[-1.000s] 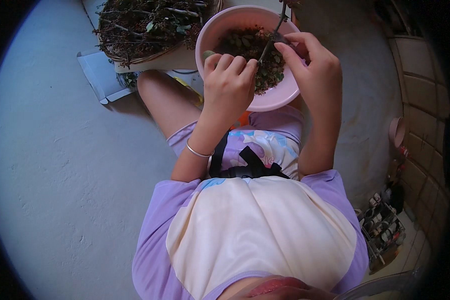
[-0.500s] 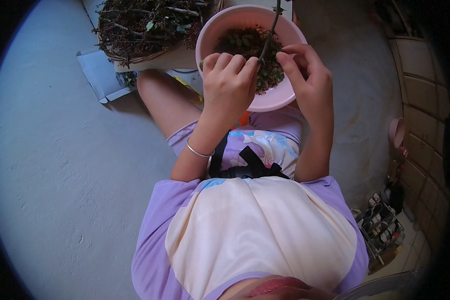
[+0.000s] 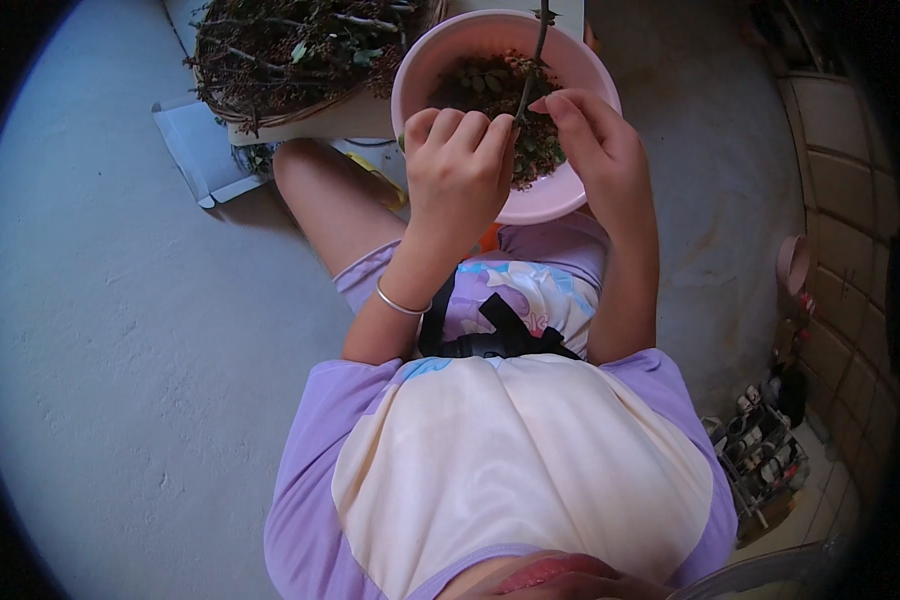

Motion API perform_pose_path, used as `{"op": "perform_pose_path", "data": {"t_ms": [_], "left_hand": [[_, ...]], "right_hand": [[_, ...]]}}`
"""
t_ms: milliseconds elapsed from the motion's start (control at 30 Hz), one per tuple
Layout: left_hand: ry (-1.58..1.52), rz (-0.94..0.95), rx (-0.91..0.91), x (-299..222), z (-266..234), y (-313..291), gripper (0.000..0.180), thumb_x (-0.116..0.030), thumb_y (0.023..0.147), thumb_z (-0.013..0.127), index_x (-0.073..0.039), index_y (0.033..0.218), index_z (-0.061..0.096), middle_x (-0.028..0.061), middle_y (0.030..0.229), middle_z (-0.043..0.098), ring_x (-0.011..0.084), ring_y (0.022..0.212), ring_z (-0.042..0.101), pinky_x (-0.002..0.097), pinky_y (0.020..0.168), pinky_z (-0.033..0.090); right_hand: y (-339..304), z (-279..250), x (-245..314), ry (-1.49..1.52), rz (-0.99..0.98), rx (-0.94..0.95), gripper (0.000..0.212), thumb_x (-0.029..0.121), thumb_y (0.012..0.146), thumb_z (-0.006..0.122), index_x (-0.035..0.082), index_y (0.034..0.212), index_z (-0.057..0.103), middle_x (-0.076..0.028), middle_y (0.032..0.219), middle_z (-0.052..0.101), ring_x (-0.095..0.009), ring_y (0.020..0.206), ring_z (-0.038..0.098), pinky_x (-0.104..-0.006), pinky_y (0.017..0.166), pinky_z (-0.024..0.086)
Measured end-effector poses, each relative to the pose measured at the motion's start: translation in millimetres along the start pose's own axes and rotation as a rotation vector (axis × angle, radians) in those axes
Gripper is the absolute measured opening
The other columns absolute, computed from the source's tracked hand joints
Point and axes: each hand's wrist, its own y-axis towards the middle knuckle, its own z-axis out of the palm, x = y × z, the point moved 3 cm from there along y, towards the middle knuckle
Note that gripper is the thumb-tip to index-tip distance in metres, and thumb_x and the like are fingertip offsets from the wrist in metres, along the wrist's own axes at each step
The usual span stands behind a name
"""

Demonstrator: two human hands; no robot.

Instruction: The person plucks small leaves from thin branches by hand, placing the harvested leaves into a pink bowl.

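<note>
A pink bowl (image 3: 425,70) rests on my lap, filled with small dark green leaves (image 3: 490,85). Over it, my left hand (image 3: 457,165) and my right hand (image 3: 595,150) pinch a thin bare stem (image 3: 533,60) that rises toward the bowl's far rim. The left fingers curl around the stem's lower end, and the right thumb and fingers grip it just beside them. A thin bracelet circles my left wrist.
A shallow basket (image 3: 300,50) heaped with dry twigs and sprigs stands at the back left on a flat board. An open white cardboard box (image 3: 200,150) lies on the grey floor to its left. A rack of small bottles (image 3: 760,450) stands at the right by a tiled wall.
Both hands have shifted slightly toward me over the bowl. The right hand has drawn down along the stem, which now stands more upright and stripped.
</note>
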Motion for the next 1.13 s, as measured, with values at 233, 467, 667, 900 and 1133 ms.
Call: {"op": "perform_pose_path", "data": {"t_ms": [233, 467, 667, 900, 1133], "left_hand": [[0.008, -0.001, -0.037, -1, 3, 0, 0.013, -0.012, 0.073, 0.066, -0.011, 0.085, 0.062, 0.0008, 0.071, 0.056, 0.0178, 0.072, 0.054, 0.0337, 0.076, 0.038], [0.03, -0.01, -0.053, 0, 8, -2, 0.012, -0.012, 0.073, 0.066, -0.01, 0.084, 0.063, 0.0008, 0.071, 0.057, 0.0178, 0.072, 0.055, 0.0339, 0.076, 0.038], [0.009, -0.014, -0.051, -1, 9, -2, 0.011, -0.012, 0.072, 0.066, -0.01, 0.083, 0.063, 0.001, 0.07, 0.057, 0.0182, 0.072, 0.055, 0.0339, 0.076, 0.038], [-0.023, -0.027, -0.034, 2, 10, -1, 0.011, -0.012, 0.072, 0.066, -0.01, 0.083, 0.064, 0.0012, 0.071, 0.057, 0.0187, 0.072, 0.055, 0.0335, 0.075, 0.038], [-0.018, -0.039, -0.01, 6, 12, -3, 0.011, -0.014, 0.074, 0.066, -0.011, 0.085, 0.064, 0.0008, 0.073, 0.059, 0.0185, 0.073, 0.056, 0.0333, 0.076, 0.037]], "right_hand": [[9, 5, -8, 0.359, 0.078, 0.135, 0.029, 0.029, 0.094, 0.047, 0.003, 0.097, 0.06, 0.001, 0.061, 0.051, -0.002, 0.051, 0.044, -0.0171, 0.048, 0.035], [10, 15, -10, 0.503, 0.084, 0.107, 0.026, 0.023, 0.094, 0.046, 0.0, 0.092, 0.058, 0.008, 0.052, 0.034, 0.001, 0.04, 0.025, -0.0175, 0.036, 0.016], [11, 18, -16, 0.589, 0.079, 0.126, 0.025, 0.026, 0.094, 0.048, 0.004, 0.093, 0.06, 0.007, 0.054, 0.039, 0.001, 0.044, 0.031, -0.0153, 0.039, 0.021], [11, 25, -23, 0.507, 0.148, 0.111, 0.024, 0.028, 0.093, 0.05, 0.005, 0.095, 0.06, 0.007, 0.055, 0.041, 0.001, 0.046, 0.033, -0.0155, 0.041, 0.023], [5, 19, -23, 0.54, 0.156, 0.182, 0.031, 0.035, 0.091, 0.052, 0.006, 0.101, 0.059, 0.006, 0.056, 0.042, 0.0, 0.045, 0.036, -0.0152, 0.04, 0.025]]}}
